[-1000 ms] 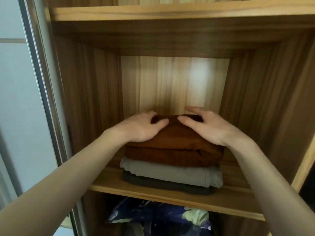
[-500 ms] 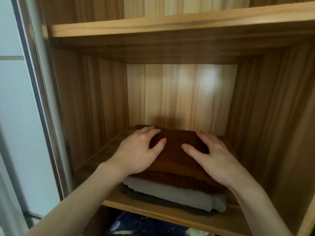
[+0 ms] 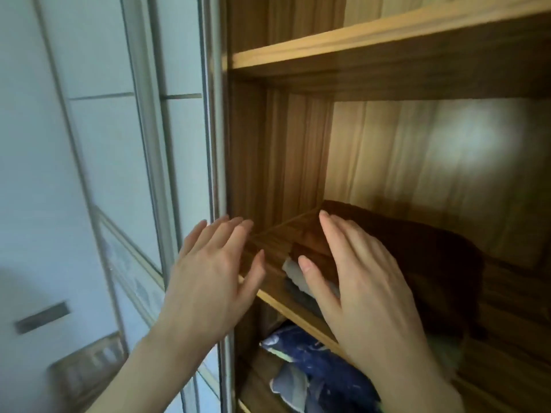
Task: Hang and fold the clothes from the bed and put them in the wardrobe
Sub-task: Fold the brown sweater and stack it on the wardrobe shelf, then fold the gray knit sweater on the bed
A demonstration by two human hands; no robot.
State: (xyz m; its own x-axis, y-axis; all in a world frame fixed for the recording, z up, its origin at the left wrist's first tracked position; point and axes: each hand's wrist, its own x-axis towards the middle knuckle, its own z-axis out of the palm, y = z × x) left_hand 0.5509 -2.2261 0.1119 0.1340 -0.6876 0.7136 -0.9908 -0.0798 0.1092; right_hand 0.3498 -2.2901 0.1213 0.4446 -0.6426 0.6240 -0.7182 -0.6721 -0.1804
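Note:
A folded brown garment (image 3: 423, 263) tops a stack on the wooden wardrobe shelf (image 3: 286, 312). A folded grey garment (image 3: 293, 271) peeks out beneath it, mostly hidden behind my right hand. My right hand (image 3: 354, 290) hovers in front of the stack with straight fingers, holding nothing. My left hand (image 3: 214, 278) is off the stack, out by the shelf's left front corner with its fingers spread and empty. The picture is blurred by motion.
A sliding door with a metal frame (image 3: 208, 144) stands just left of the shelf opening. Dark blue patterned fabric (image 3: 316, 371) lies in the compartment below. Another wooden shelf (image 3: 372, 37) runs above. A dark recessed handle (image 3: 41, 317) shows at lower left.
Both hands have lifted off the brown garment and drawn back toward me. The view has swung left, so the door now fills the left half.

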